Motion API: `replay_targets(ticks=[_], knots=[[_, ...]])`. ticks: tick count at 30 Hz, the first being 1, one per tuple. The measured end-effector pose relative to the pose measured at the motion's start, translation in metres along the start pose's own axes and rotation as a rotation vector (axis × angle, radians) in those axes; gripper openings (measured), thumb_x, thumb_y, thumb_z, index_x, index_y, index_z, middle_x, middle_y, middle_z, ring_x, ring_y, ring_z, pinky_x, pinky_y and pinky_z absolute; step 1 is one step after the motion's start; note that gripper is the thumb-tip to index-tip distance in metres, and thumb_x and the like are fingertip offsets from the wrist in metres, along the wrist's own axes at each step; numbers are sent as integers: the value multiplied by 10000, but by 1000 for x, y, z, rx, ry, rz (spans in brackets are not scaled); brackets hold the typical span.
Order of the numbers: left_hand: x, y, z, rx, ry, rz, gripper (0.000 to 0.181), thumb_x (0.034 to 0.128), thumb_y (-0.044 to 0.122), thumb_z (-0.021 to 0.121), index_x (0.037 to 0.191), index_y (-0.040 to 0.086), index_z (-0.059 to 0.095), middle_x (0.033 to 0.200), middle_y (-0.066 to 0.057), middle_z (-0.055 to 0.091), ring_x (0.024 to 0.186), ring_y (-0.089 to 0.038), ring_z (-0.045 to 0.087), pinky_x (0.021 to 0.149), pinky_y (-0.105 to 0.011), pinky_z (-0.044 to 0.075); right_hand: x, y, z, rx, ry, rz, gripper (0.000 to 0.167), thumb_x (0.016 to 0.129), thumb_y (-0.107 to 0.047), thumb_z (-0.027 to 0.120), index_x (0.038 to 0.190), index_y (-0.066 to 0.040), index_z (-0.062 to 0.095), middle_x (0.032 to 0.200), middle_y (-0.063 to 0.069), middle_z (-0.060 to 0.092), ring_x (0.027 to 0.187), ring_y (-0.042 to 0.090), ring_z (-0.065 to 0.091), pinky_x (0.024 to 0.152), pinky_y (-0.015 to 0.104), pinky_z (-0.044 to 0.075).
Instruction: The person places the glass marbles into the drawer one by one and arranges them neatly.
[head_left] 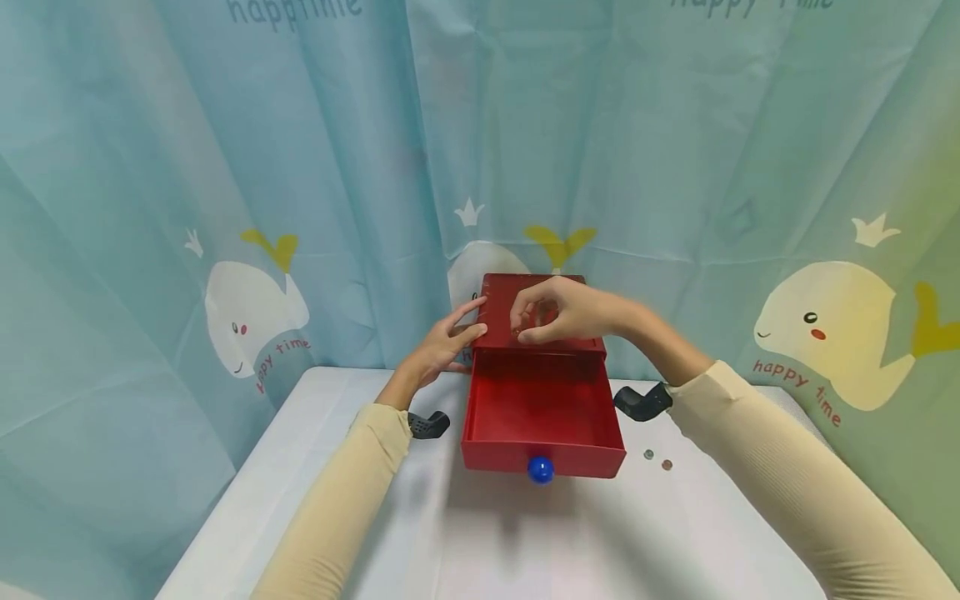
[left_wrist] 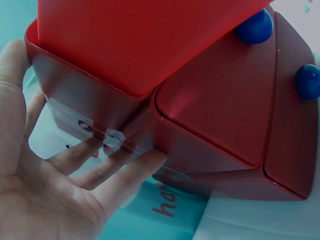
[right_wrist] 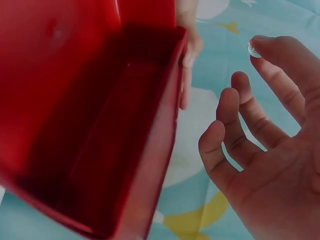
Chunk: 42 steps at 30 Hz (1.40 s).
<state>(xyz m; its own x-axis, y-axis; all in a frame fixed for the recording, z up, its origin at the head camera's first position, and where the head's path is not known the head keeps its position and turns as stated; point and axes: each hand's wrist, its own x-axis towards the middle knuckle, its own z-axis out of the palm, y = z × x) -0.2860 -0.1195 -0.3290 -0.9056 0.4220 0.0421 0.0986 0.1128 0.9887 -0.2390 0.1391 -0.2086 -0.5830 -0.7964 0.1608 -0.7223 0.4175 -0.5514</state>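
Observation:
A red drawer cabinet (head_left: 498, 312) stands at the back of the table, its top drawer (head_left: 543, 460) pulled far out, with a blue knob (head_left: 541, 469) in front. My left hand (head_left: 438, 346) rests on the cabinet's left side, thumb and fingers spread along it; in the left wrist view its fingers are mostly straight. Above the cabinet top, my right hand (head_left: 558, 312) pinches a small clear glass marble (right_wrist: 254, 49) between thumb and index finger. The other fingers are loosely bent. The drawer's inside (right_wrist: 107, 125) shows bare red surfaces.
Two small marbles, one greenish (head_left: 648, 454) and one reddish-brown (head_left: 667, 465), lie on the white tabletop (head_left: 375, 533) right of the drawer. Lower closed drawers carry a blue knob (left_wrist: 307, 81). A whale-print curtain (head_left: 637, 167) hangs close behind the cabinet.

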Motion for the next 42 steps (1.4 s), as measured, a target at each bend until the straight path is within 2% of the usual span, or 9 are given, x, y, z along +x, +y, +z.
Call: replay_targets(ticks=[5,12,34,42], knots=[[1,-1,1,7,-5,8,606,1017,357,637,1570,407,395,1580,-147,419,1353,-359,504,932,-610,539,4,3,10,10,-4,-14,95,929,-176,768,1009,-147,726,925,-33,700,921,204,636,792,417,578],[1,-1,1,18,0,11,602,1014,376,637,1566,412,402,1595,-143,406,1370,-360,499,922,-615,541,8,4,18,23,-8,-16,76,929,-159,764,999,-161,735,927,-28,699,904,205,638,785,385,577],[0,-2,2,28,6,25,599,1019,380,628,1570,408,395,1592,-151,415,1386,-364,493,924,-637,530,10,5,26,32,-5,-17,78,926,-178,770,997,-164,740,914,-29,704,874,204,643,780,371,573],[-2,-2,1,28,7,26,595,1026,371,617,1575,399,390,1586,-154,423,1380,-372,496,918,-628,537,9,5,26,32,-2,12,226,912,-213,789,1108,-131,711,936,-10,689,879,210,642,802,387,561]])
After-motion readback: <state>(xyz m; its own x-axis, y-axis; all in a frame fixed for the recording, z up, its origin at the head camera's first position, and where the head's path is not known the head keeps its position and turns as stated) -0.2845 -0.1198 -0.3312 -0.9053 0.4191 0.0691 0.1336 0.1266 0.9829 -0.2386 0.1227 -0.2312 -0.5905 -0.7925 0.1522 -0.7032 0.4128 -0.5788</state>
